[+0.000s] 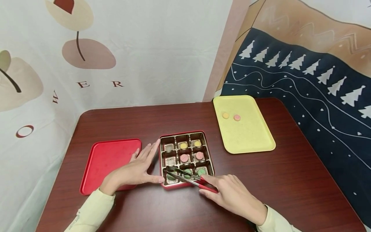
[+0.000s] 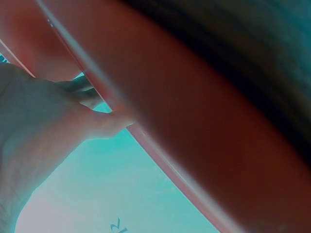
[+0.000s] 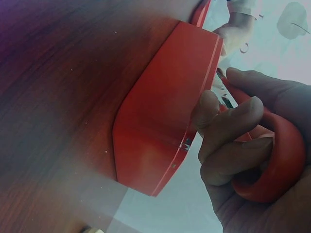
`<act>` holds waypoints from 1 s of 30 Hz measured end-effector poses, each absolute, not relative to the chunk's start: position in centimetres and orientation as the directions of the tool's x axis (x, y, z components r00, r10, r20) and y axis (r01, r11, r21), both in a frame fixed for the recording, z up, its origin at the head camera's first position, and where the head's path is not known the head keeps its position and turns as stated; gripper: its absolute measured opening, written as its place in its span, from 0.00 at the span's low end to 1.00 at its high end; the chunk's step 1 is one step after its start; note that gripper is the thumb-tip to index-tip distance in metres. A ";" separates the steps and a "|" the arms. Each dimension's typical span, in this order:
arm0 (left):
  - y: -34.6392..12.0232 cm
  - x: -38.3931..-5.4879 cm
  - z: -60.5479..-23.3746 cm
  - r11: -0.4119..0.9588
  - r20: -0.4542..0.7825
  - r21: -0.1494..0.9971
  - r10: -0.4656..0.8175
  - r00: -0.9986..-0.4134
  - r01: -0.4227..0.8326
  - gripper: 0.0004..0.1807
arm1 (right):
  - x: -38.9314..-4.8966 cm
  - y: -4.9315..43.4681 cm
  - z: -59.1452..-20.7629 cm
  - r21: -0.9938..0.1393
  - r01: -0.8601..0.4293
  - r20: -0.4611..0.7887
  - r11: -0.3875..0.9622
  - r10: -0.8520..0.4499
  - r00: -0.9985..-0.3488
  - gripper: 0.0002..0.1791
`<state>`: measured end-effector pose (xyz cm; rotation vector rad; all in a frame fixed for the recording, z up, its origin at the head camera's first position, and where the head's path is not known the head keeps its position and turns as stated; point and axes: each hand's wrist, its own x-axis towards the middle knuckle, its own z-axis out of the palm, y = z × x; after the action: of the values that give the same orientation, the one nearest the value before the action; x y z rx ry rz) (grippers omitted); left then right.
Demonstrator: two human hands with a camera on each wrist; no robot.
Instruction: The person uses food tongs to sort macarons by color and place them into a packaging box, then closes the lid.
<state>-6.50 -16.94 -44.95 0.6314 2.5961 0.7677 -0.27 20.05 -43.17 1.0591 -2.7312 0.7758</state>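
A red-walled square box [image 1: 187, 159] with a brown and gold divided insert sits mid-table. Round candies fill its middle and right columns: a yellow candy [image 1: 184, 146] and another at the back, pink candies [image 1: 184, 158] in the middle row, green candies [image 1: 201, 172] in front. Fingers straight, my left hand [image 1: 136, 169] steadies the box's left side, its thumb at the front left corner. In my right hand [image 1: 232, 193] I hold tongs [image 1: 185, 178] by the red handle [image 3: 289, 160]. Their tips reach into the front left compartment, over a green candy [image 1: 171, 176]; whether they pinch it cannot be told.
A yellow tray [image 1: 249, 135] at the back right carries a yellow candy [image 1: 225, 115] and a pink candy [image 1: 237, 118]. Left of the box, partly under my left hand, lies a red tray [image 1: 108, 161]. Printed cloth [image 1: 162, 64] hangs behind the brown table [image 1: 246, 180].
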 end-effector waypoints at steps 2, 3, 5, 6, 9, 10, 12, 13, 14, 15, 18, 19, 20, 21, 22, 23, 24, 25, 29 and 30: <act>-16.9 -6.5 -44.9 0.752 -0.207 0.579 0.510 -0.835 0.315 0.77 | -0.2 20.1 -43.0 -0.417 -0.653 0.262 0.633 -0.604 -0.753 0.19; -17.0 -6.5 -45.0 0.752 -0.207 0.578 0.510 -0.835 0.316 0.77 | -0.2 20.1 -43.0 -0.417 -0.651 0.254 0.634 -0.607 -0.753 0.20; -17.0 -6.6 -45.0 0.752 -0.206 0.577 0.512 -0.834 0.319 0.77 | -0.2 20.2 -43.0 -0.418 -0.651 0.246 0.633 -0.611 -0.752 0.22; -17.0 -6.6 -45.0 0.752 -0.205 0.576 0.513 -0.834 0.321 0.77 | -0.2 20.2 -43.0 -0.417 -0.653 0.247 0.632 -0.613 -0.751 0.23; -17.0 -6.6 -45.0 0.754 -0.206 0.573 0.512 -0.834 0.321 0.78 | -0.3 20.4 -43.0 -0.414 -0.657 0.261 0.630 -0.610 -0.748 0.26; -17.0 -6.6 -45.0 0.755 -0.207 0.572 0.511 -0.834 0.320 0.78 | -0.4 20.5 -43.0 -0.409 -0.658 0.272 0.632 -0.604 -0.749 0.27; -17.0 -6.5 -44.9 0.756 -0.209 0.572 0.509 -0.835 0.317 0.78 | -0.5 20.8 -43.0 -0.398 -0.655 0.290 0.642 -0.590 -0.754 0.29; -17.0 -6.5 -44.9 0.758 -0.210 0.571 0.508 -0.836 0.317 0.78 | -0.6 21.0 -43.0 -0.393 -0.650 0.297 0.650 -0.580 -0.759 0.29; -17.0 -6.5 -44.9 0.759 -0.211 0.570 0.506 -0.836 0.316 0.78 | -0.7 21.2 -43.1 -0.388 -0.645 0.303 0.659 -0.569 -0.764 0.30; -16.9 -6.5 -44.8 0.759 -0.212 0.571 0.506 -0.836 0.314 0.77 | -0.8 21.4 -43.1 -0.385 -0.638 0.305 0.667 -0.560 -0.770 0.31; -17.0 -6.4 -44.8 0.762 -0.211 0.567 0.502 -0.839 0.313 0.77 | -1.1 22.1 -43.2 -0.385 -0.622 0.306 0.682 -0.541 -0.783 0.31; -17.0 -6.4 -44.8 0.762 -0.210 0.567 0.501 -0.840 0.313 0.77 | -1.2 22.4 -43.2 -0.387 -0.618 0.309 0.684 -0.536 -0.786 0.31; -16.9 -6.4 -44.8 0.762 -0.210 0.567 0.499 -0.841 0.311 0.77 | -1.3 22.7 -43.2 -0.389 -0.614 0.310 0.687 -0.530 -0.789 0.30; -16.9 -6.4 -44.8 0.762 -0.209 0.567 0.499 -0.841 0.311 0.78 | -1.5 23.1 -43.2 -0.391 -0.609 0.315 0.690 -0.521 -0.793 0.30; -16.9 -6.4 -44.8 0.763 -0.208 0.567 0.499 -0.842 0.312 0.78 | -1.7 23.4 -43.1 -0.397 -0.598 0.316 0.696 -0.508 -0.801 0.31; -16.9 -6.4 -44.8 0.762 -0.207 0.569 0.498 -0.842 0.311 0.78 | -2.0 23.8 -43.1 -0.404 -0.585 0.317 0.703 -0.492 -0.811 0.31; -16.9 -6.5 -44.8 0.761 -0.206 0.570 0.498 -0.842 0.311 0.78 | -2.3 24.2 -43.0 -0.413 -0.568 0.316 0.712 -0.473 -0.823 0.30; -16.9 -6.5 -44.8 0.761 -0.206 0.570 0.498 -0.842 0.311 0.78 | -2.6 24.7 -42.9 -0.421 -0.549 0.313 0.722 -0.452 -0.835 0.30; -16.9 -6.5 -44.9 0.760 -0.210 0.572 0.500 -0.840 0.309 0.78 | -3.7 26.4 -42.7 -0.419 -0.492 0.316 0.763 -0.385 -0.867 0.27; -16.9 -6.5 -44.9 0.760 -0.211 0.571 0.501 -0.840 0.310 0.78 | -3.9 26.8 -42.6 -0.411 -0.484 0.320 0.773 -0.374 -0.870 0.27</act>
<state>-6.54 -16.86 -44.87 0.6221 2.6050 0.7572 -3.87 26.78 -42.64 0.6741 -2.7471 0.7253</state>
